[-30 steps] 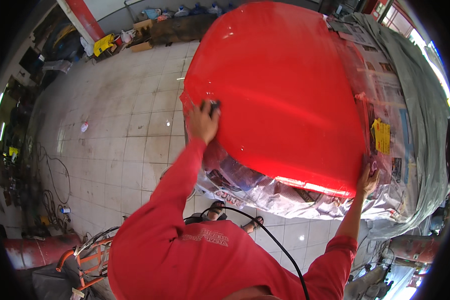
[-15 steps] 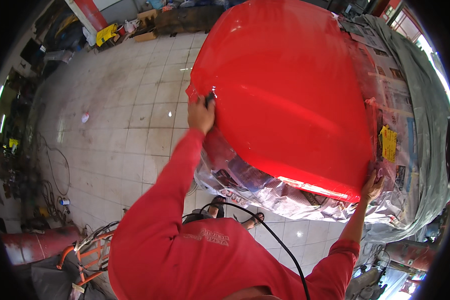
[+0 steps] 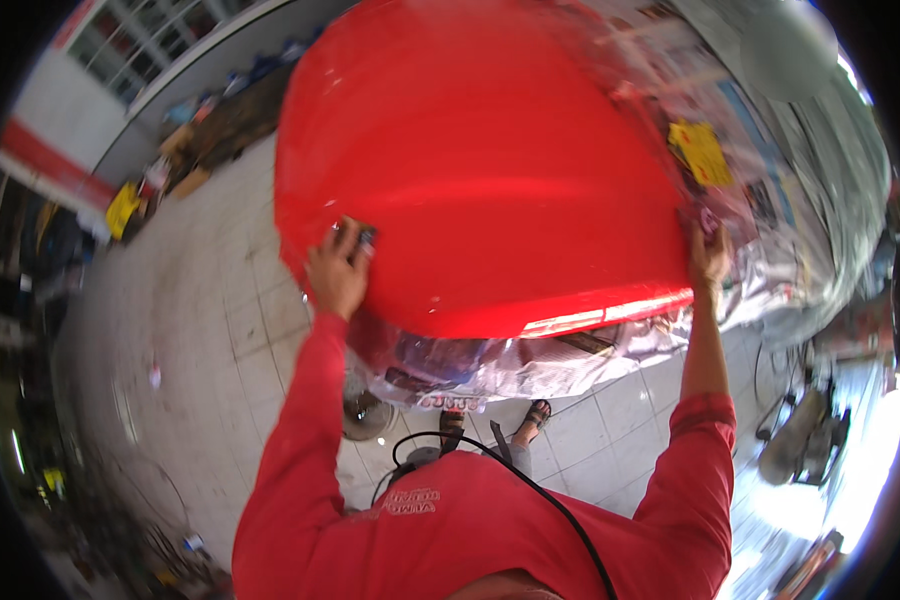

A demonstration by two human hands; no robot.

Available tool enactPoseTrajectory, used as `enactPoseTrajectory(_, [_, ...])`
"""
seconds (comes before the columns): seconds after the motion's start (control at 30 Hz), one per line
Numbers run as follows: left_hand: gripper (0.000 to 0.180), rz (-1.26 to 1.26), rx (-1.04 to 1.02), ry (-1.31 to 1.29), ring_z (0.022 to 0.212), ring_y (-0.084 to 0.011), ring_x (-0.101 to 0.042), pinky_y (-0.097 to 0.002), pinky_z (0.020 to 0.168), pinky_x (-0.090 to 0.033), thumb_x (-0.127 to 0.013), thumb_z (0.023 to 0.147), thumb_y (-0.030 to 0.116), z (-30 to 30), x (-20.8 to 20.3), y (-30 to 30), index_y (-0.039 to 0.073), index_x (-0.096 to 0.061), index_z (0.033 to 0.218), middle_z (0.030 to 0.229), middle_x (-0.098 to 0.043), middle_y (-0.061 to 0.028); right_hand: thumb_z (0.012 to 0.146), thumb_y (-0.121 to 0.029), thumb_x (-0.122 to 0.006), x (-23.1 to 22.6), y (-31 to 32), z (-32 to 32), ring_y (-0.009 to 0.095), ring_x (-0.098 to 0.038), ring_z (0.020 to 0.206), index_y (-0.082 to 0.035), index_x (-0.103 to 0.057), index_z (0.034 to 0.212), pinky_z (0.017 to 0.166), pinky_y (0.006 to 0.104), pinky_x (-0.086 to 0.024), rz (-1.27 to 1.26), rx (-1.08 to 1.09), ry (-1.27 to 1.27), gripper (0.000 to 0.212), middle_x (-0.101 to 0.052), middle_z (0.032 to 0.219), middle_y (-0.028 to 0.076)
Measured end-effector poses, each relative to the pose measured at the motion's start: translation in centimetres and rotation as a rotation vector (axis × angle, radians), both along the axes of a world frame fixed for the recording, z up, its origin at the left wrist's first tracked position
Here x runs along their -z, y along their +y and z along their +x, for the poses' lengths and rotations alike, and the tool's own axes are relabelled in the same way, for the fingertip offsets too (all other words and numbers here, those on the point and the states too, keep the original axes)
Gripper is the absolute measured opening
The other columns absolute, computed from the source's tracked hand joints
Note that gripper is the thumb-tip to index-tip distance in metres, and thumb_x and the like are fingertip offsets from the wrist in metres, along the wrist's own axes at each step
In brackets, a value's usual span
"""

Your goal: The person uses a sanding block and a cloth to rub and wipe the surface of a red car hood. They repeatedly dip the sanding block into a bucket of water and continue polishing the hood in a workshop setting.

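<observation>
Pale floor tiles (image 3: 200, 290) spread across 9 o'clock in the head view, from the red hood (image 3: 460, 170) out to blurred clutter near the rim. More tiles show at 5 o'clock, around the sandalled feet (image 3: 535, 415). The hood fills 12 o'clock, its near edge curving round toward the person and catching a bright glare. Its surface is smooth and glossy. Below that edge hangs a crumpled plastic sheet (image 3: 560, 365); at 2 o'clock lie a yellow paper (image 3: 703, 155) and, beyond it, a grey cover (image 3: 835, 180).

Toward 10 o'clock, the left hand (image 3: 338, 268) is at the hood's left edge, fingers bent around a small dark block (image 3: 368, 236). Near 3 o'clock, the right hand (image 3: 710, 262) is at the right edge; I cannot tell whether its fingers grip anything. A black cord (image 3: 570, 512) runs down toward 5 o'clock over the red shirt (image 3: 460, 530).
</observation>
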State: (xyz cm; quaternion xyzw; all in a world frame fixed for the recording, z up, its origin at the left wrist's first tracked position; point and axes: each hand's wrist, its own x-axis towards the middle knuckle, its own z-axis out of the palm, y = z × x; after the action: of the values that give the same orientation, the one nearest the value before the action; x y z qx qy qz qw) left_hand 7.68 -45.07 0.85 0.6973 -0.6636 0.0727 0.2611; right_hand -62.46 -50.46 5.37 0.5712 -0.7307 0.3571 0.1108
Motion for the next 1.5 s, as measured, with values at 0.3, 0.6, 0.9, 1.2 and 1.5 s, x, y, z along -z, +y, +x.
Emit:
enactPoseTrajectory(0.3, [0.056,0.028,0.649,-0.055,0.117,-0.0358,-0.061,-0.0526,0.099,-0.050,-0.078,0.096,0.044,-23.8,-8.3,-2.9,0.028,-0.069,0.148,0.143,-0.068,-0.0059,0.094,-0.043,-0.077,-1.9,0.4,2.3,0.042,-0.066,0.109,-0.010,-0.074,0.120,0.098,0.0531,-0.051,-0.199,-0.031,0.074,0.042,-0.072,0.109,0.016])
enactPoseTrajectory(0.6, [0.057,-0.006,0.835,-0.085,0.128,-0.0312,-0.064,-0.0462,0.101,-0.046,-0.078,0.096,0.039,-12.6,-6.9,-0.1,0.014,-0.071,0.147,0.148,-0.069,-0.0107,0.089,-0.042,-0.078,-3.1,2.7,3.5,0.039,-0.067,0.108,-0.014,-0.075,0.124,0.096,0.0534,-0.053,-0.197,0.022,-0.034,0.045,-0.072,0.110,0.015])
enactPoseTrajectory(0.9, [0.051,-0.027,1.033,-0.131,0.113,-0.0373,-0.062,-0.0485,0.101,-0.049,-0.076,0.098,0.038,-34.4,-10.6,-5.4,0.020,-0.072,0.146,0.146,-0.068,-0.0105,0.090,-0.042,-0.077,-2.7,2.2,3.4,0.041,-0.066,0.107,-0.012,-0.074,0.126,0.097,0.0526,-0.054,-0.217,-0.020,-0.046,0.047,-0.072,0.112,0.014])
enactPoseTrajectory(1.2, [0.052,-0.017,0.707,-0.127,0.129,-0.0273,-0.066,-0.0461,0.102,-0.046,-0.076,0.099,0.035,-11.1,-6.0,1.9,0.013,-0.071,0.145,0.149,-0.069,-0.0095,0.084,-0.055,-0.084,-3.6,2.9,3.3,0.038,-0.066,0.108,-0.013,-0.074,0.124,0.098,0.0522,-0.053,-0.199,0.035,-0.064,0.059,-0.070,0.111,0.015])
enactPoseTrajectory(1.5, [0.054,-0.028,0.698,-0.129,0.115,-0.0313,-0.060,-0.0499,0.095,-0.051,-0.080,0.094,0.045,-39.3,-10.1,-5.4,0.028,-0.071,0.145,0.148,-0.066,-0.0029,0.083,-0.048,-0.089,-3.9,2.6,3.5,0.040,-0.067,0.103,-0.015,-0.076,0.121,0.092,0.0542,-0.053,-0.234,-0.042,0.031,0.052,-0.072,0.111,0.013])
